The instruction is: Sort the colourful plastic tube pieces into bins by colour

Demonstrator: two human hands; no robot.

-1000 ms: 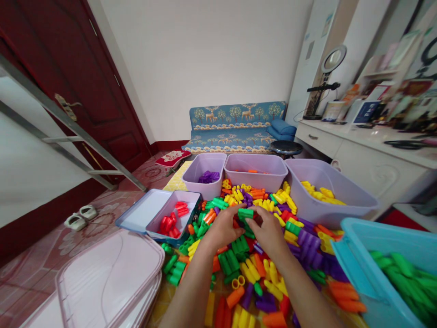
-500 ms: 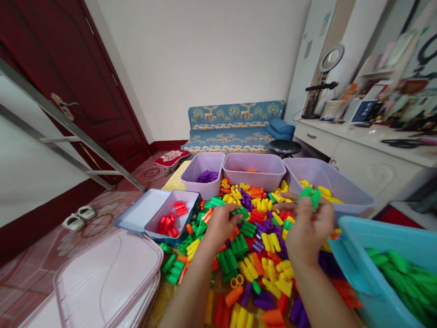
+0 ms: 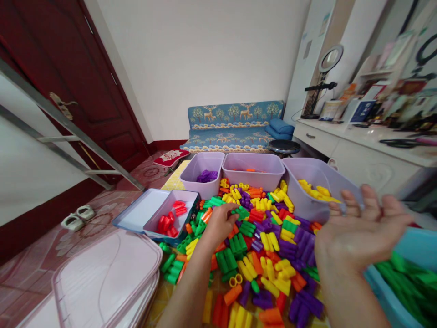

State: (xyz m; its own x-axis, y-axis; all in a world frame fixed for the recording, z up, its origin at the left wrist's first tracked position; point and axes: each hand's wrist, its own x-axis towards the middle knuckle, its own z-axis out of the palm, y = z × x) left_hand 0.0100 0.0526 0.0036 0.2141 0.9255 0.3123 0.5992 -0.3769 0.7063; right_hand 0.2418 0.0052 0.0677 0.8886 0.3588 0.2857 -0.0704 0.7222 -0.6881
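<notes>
My left hand reaches into the heap of plastic building blocks, its fingers curled and closed on a green block; the fingertips are partly hidden. My right hand is held palm up, fingers spread and holding nothing, at the near edge of a turquoise bin. Green blocks fill part of that bin. Around the left hand lie loose yellow blocks, purple blocks, orange blocks and red blocks, mixed with green ones.
Lilac bins hold purple, orange and yellow blocks. A hinged box with red blocks stands left, beside stacked clear lids. Behind are a blue sofa and a black stool; a ladder leans left.
My right hand has moved right to the turquoise bin, turned palm up and let go of the green block it held. My left hand has stayed almost still at the heap.
</notes>
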